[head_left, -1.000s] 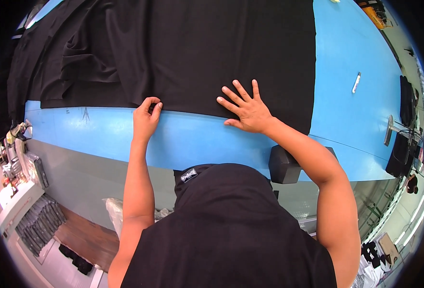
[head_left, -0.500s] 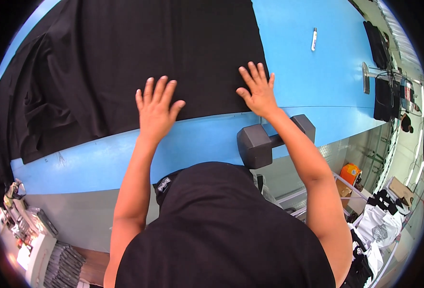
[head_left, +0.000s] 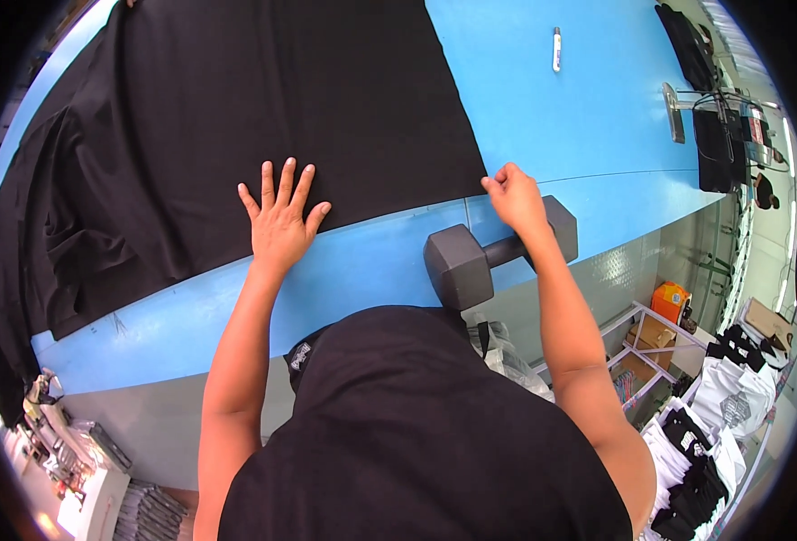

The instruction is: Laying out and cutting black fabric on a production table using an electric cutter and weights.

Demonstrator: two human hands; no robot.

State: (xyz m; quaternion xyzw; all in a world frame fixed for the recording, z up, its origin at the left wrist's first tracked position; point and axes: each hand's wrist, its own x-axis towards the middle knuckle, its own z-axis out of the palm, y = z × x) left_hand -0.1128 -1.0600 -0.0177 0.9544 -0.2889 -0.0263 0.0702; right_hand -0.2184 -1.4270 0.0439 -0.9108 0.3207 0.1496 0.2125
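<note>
A wide sheet of black fabric (head_left: 362, 108) covers much of the blue table, smooth on the right and rumpled toward the left. My left hand (head_left: 280, 226) lies flat on it close to the near edge, fingers spread. At the fabric's near right corner, my right hand (head_left: 517, 200) is closed, with thumb and fingertips pinched at the edge of the cloth. Just below that hand a dark grey hexagonal dumbbell (head_left: 460, 269) rests on the table's near edge; my right forearm covers part of its handle.
The blue table (head_left: 588, 126) extends right of the fabric, with a white marker-like tube (head_left: 556, 50) on it. A metal stand with cables (head_left: 674, 113) is at the far right. Folded white and black garments (head_left: 728, 397) fill a rack at lower right, near an orange package (head_left: 670, 300).
My right hand has drawn back toward me and gone from spread flat to pinched at the fabric's corner. My left hand stays flat on the cloth. The view has shifted slightly.
</note>
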